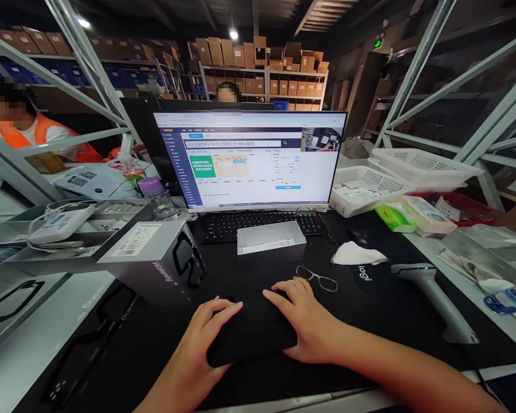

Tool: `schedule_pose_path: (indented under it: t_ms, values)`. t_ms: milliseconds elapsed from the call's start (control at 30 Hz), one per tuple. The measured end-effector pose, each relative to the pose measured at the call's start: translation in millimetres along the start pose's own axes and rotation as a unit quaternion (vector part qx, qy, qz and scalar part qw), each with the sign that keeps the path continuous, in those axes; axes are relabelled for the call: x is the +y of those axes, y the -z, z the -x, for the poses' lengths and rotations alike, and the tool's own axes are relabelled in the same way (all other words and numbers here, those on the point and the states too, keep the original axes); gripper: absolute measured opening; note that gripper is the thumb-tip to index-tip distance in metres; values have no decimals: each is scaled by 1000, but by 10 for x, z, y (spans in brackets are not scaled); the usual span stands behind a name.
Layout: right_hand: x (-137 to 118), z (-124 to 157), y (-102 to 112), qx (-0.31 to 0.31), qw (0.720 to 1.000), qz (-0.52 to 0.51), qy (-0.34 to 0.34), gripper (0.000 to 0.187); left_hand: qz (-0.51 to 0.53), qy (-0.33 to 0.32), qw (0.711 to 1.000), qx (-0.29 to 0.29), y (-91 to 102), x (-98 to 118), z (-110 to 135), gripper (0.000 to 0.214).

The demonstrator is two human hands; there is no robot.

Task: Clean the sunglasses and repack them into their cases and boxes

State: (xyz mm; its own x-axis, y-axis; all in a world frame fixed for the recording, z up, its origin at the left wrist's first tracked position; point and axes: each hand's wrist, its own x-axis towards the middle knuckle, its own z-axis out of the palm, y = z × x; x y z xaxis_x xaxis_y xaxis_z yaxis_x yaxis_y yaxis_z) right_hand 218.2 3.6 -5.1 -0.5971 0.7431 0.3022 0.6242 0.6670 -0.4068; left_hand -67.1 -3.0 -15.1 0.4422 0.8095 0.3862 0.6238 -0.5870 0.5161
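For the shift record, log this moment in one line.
left hand: on black case | right hand: on same case | ahead: open box | right: glasses, white cloth, scanner

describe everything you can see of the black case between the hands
The black case is boxy, with a matte, plain-looking surface; its material is unclear. It looks closed and stretches from the left hand to the right hand, each gripping one end. It is over the black mat, nearer the person than the keyboard; whether it touches the mat is hard to tell.
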Motion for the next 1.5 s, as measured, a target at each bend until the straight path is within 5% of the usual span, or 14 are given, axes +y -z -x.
schedule_pose_path:
  t_ms: [100, 200, 267, 367, 467, 600, 700, 800, 933, 1100, 1267, 1367, 1500]
  values:
    - [37, -19, 4, 9, 999, -39, 2, 91, 30, 21, 998, 42, -49, -22, 24, 65]
    - [88, -36, 76, 75, 992, -96, -30, 87, 131, 58, 964, 225, -145, -26, -45, 98]
    - [107, -39, 134, 139, 981, -123, -51, 84, 240, 82, 929, 268, -250, -19, -115, 120]
    - [103, -23, 155, 199, 963, -174, -43, 86, 406, 113, 894, 151, -471, 12, -215, 129]
    - [86, 16, 46, 204, 958, -201, -2, 91, 440, 105, 891, 41, -682, 69, -324, 111]
    - [124, 58, -154, 219, 960, -172, -6, 96, 420, 98, 902, 23, -754, 206, -472, 77]
    - [170, 32, -235, 166, 967, -185, -65, 110, 506, 144, 848, 62, -666, 312, -524, 68]
    - [155, -36, -286, 89, 935, -332, -90, 122, 615, 169, 767, 66, -571, 343, -525, 73]
    - [44, -84, -331, -27, 877, -441, -191, 58, 726, 235, 641, 83, -520, 282, -524, 66]
    - [-91, -52, -280, 14, 957, -251, -143, 30, 764, 365, 505, 166, -471, 252, -617, 49]
    - [-157, -100, -217, 37, 958, -216, -187, 27, 763, 408, 472, 172, -457, 336, -703, 22]
    - [-167, -127, -177, 65, 976, -137, -157, 28, 761, 419, 464, 173, -455, 404, -725, 23]
    - [-158, -99, -157, 48, 966, -207, -146, 20, 769, 423, 448, 169, -437, 420, -731, 36]
